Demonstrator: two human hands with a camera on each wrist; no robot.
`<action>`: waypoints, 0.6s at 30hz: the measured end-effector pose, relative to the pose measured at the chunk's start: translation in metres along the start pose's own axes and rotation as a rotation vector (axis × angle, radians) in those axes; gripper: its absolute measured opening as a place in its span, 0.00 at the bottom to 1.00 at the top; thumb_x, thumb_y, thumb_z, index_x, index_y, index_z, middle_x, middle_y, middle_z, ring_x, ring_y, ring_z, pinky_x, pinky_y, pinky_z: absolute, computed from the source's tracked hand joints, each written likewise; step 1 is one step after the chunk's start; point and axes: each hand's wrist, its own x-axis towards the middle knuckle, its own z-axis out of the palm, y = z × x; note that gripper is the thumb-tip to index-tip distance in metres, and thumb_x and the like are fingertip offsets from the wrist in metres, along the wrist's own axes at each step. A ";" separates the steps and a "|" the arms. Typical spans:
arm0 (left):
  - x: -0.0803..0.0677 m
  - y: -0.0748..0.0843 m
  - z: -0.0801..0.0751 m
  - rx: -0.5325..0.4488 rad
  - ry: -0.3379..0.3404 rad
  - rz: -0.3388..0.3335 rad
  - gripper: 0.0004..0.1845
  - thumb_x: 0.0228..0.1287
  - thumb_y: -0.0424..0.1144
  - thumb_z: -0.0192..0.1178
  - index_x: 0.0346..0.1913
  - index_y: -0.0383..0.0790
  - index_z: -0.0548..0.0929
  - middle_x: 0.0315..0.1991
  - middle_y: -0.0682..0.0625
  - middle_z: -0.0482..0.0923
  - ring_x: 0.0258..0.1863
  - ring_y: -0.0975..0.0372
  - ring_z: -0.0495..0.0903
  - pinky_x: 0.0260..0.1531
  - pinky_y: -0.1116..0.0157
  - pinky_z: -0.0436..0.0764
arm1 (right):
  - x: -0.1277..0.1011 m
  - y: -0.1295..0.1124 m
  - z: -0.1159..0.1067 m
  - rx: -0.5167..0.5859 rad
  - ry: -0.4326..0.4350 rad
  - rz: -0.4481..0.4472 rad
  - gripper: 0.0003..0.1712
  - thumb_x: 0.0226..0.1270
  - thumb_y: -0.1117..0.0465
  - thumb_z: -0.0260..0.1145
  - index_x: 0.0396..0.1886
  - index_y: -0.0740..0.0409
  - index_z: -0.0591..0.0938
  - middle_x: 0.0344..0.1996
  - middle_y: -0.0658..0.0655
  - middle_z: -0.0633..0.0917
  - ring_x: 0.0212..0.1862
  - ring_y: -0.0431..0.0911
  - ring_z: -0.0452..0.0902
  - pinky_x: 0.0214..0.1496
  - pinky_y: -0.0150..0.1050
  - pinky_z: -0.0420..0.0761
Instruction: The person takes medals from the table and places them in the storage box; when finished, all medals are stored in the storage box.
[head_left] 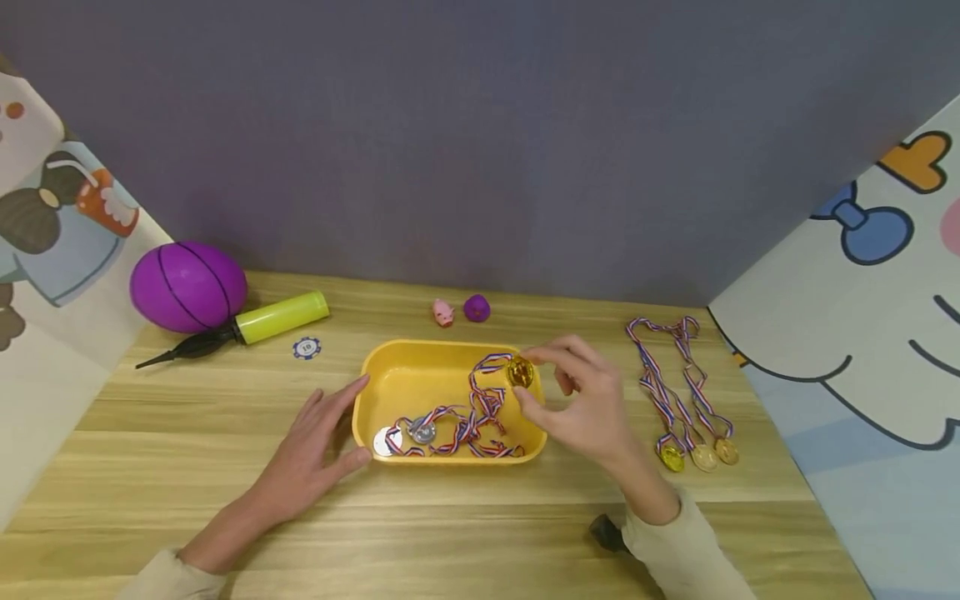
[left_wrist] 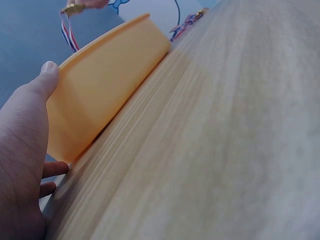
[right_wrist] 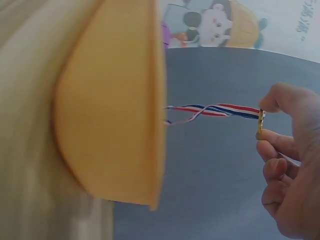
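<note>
My right hand (head_left: 581, 400) pinches a gold medal (head_left: 520, 372) between thumb and fingertips, above the right end of a yellow tray (head_left: 450, 460). From the medal a red, white and blue ribbon (right_wrist: 220, 110) runs down into the tray. Two silver medals, one of them a plain bright disc (head_left: 387, 442) and the other a greyer medal (head_left: 423, 430), lie inside at the left with tangled ribbons. My left hand (head_left: 311, 454) is at the tray's left end, its thumb and fingers spread along the rim. In the left wrist view the thumb (left_wrist: 47, 77) touches the tray's edge.
Right of the tray lie several medals (head_left: 704, 457) with striped ribbons. A purple ball (head_left: 187, 287), a yellow-green hand pump (head_left: 281, 318) and a poker chip (head_left: 307, 348) lie at left. A pink pig figure (head_left: 443, 312) and a purple toy (head_left: 477, 308) stand behind; a black object (head_left: 607, 533) lies in front.
</note>
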 end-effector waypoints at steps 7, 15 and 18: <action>0.001 0.000 0.000 0.001 0.001 0.001 0.50 0.75 0.54 0.71 0.91 0.52 0.56 0.83 0.40 0.69 0.79 0.38 0.69 0.90 0.49 0.41 | -0.014 0.007 0.016 -0.104 -0.140 0.066 0.19 0.53 0.59 0.86 0.45 0.58 0.94 0.39 0.52 0.88 0.24 0.42 0.67 0.25 0.27 0.67; 0.001 -0.001 0.000 0.011 0.007 0.006 0.51 0.75 0.55 0.71 0.91 0.51 0.56 0.83 0.40 0.70 0.79 0.38 0.70 0.90 0.52 0.40 | -0.021 0.007 0.031 -0.201 -0.340 0.114 0.20 0.58 0.55 0.88 0.48 0.56 0.95 0.41 0.51 0.88 0.25 0.45 0.75 0.26 0.30 0.74; 0.001 -0.001 0.000 0.010 0.006 0.006 0.51 0.75 0.55 0.71 0.91 0.52 0.56 0.83 0.39 0.70 0.79 0.38 0.70 0.90 0.52 0.40 | -0.023 0.005 0.038 -0.230 -0.409 0.107 0.20 0.60 0.52 0.88 0.50 0.54 0.95 0.41 0.50 0.88 0.25 0.39 0.72 0.26 0.28 0.73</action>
